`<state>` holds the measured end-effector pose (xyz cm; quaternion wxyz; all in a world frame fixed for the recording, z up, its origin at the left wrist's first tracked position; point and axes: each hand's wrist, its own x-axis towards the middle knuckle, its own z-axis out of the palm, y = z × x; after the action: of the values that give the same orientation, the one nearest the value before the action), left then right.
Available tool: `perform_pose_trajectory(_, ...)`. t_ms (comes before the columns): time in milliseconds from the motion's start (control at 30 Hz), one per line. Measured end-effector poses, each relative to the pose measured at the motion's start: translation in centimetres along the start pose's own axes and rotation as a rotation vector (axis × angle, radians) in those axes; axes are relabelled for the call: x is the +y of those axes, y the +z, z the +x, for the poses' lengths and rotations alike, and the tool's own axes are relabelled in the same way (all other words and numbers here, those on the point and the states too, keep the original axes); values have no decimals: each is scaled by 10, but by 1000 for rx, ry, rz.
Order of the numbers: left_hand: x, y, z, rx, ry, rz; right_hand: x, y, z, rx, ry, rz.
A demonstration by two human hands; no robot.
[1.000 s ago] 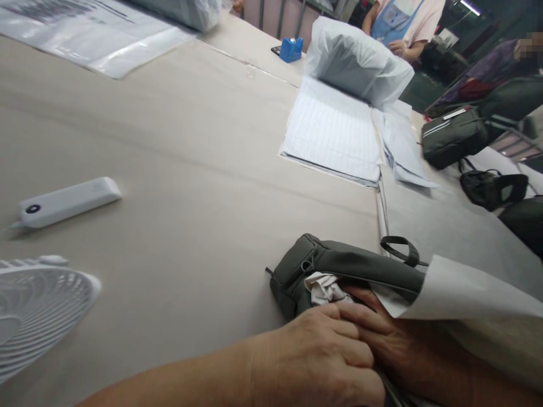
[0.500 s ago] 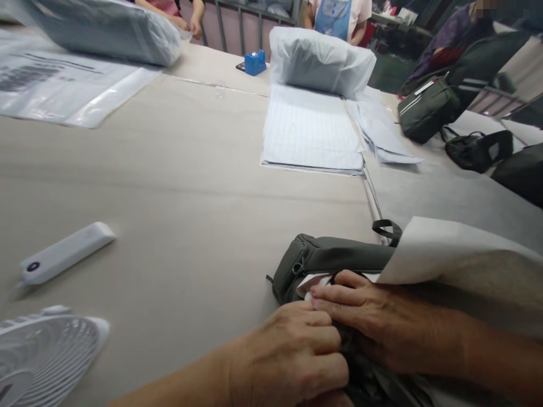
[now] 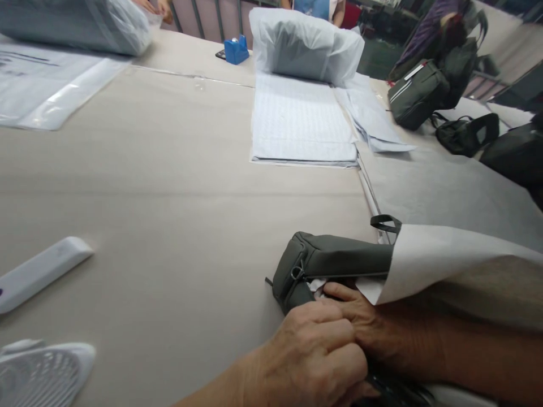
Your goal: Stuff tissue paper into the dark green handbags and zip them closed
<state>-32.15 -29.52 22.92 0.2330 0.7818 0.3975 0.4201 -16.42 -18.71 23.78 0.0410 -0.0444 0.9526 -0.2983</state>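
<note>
A dark green bag (image 3: 343,254) lies on the table before me, its zip opening facing me. My left hand (image 3: 318,350) is closed, knuckles up, on the near edge of that opening; its fingertips are hidden. Behind it, my right hand (image 3: 365,322) reaches into the opening with fingers stretched, their ends partly covered by the left hand and the bag. Crumpled white paper (image 3: 316,286) shows in the opening beside the right fingertips. A large white sheet (image 3: 441,249) covers the bag's right part, above my right forearm.
To the left lie a white handheld device (image 3: 46,271) and a white fan grille (image 3: 42,373). Farther back are a stack of white sheets (image 3: 303,121), a plastic-wrapped bundle (image 3: 305,51) and a blue tape dispenser (image 3: 236,50). Dark bags (image 3: 418,93) stand at the right; people are across the table.
My right hand has moved deeper into the bag, and less white paper shows. My left hand has shifted slightly right along the edge. The white sheet hangs lower, and the view has shifted.
</note>
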Motion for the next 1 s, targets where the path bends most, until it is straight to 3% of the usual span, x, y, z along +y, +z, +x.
perform_pose_trajectory(167,-14,2,2,77,9,-88,17,2,21,-23,29,56)
perform_pose_trajectory(333,-27,-11,-2,-12,40,-165,13,-17,22,11,-32,211)
perform_pose_trajectory(400,-27,-16,-4,-40,24,-124,-1,-34,5,12,63,171)
perform_pose_trajectory(533,-23,-18,-10,-76,-33,-25,-28,-54,-35,46,394,-239)
perform_pose_trajectory(633,-21,-13,-12,-22,-37,-32,-30,-39,-46,23,439,-440)
perform_pose_trajectory(767,-19,-3,-10,72,-47,-69,-15,-12,-38,28,290,-603)
perform_pose_trajectory(900,-17,5,-6,98,-38,-102,-2,3,-21,175,106,-523)
perform_pose_trajectory(1000,-18,9,-4,109,-54,-111,3,22,-7,191,152,-321)
